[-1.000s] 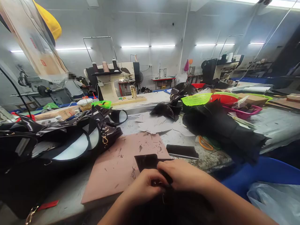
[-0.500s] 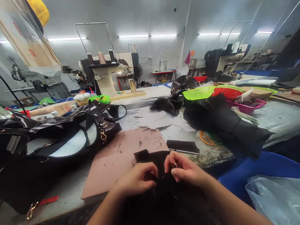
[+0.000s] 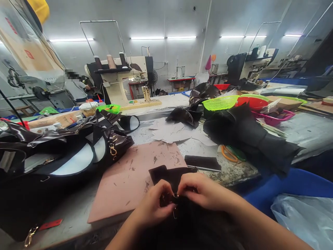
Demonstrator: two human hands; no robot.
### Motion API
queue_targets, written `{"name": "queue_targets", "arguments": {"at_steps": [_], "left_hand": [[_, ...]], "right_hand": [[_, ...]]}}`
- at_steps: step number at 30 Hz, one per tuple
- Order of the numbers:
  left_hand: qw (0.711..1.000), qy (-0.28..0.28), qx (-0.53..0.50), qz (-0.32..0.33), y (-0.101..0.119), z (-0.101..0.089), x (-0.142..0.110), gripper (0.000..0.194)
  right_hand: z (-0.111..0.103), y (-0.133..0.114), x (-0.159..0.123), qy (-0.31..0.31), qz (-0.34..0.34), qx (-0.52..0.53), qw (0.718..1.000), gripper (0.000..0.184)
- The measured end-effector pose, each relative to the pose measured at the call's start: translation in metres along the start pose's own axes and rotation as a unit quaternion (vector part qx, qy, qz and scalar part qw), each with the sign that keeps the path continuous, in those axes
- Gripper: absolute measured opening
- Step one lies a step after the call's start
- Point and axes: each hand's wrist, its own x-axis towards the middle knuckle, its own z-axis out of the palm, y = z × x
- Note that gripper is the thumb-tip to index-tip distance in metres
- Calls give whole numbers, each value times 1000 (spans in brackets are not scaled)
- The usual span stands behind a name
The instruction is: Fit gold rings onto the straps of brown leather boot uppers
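Both my hands meet low in the middle of the view, over a dark leather bag piece. My left hand is closed in a pinch on a narrow dark strap. Thumb and forefinger of my right hand pinch a small metal fitting against the strap's tip; the fingers mostly hide it. A thin metal loop glints just below. The lower part of the dark piece drops into shadow, so its shape there is unclear.
A pink board lies before me. Dark bags with gold clasps crowd the left. Black pieces, orange-handled scissors and a green basket are right. A blue bin stands low right. Behind is a sewing machine.
My right hand has moved left, bringing its fingertips against those of my left hand. The small metal fitting has come to the strap's end. The view has shifted slightly.
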Motion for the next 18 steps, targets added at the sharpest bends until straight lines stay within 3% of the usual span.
{"name": "queue_targets", "arguments": {"at_steps": [3, 10, 15, 18], "left_hand": [[999, -22, -38, -17, 2, -4, 2, 18], [997, -12, -79, -4, 1, -4, 2, 16], [999, 12, -48, 10, -1, 6, -2, 15], [999, 24, -43, 13, 1, 11, -3, 17]], "right_hand": [[8, 0, 2, 8, -26, -27, 999, 17], [11, 0, 1, 31, 31, -33, 998, 17], [-3, -7, -2, -51, 93, -148, 983, 14], [-6, -13, -4, -79, 107, -141, 981, 12]]}}
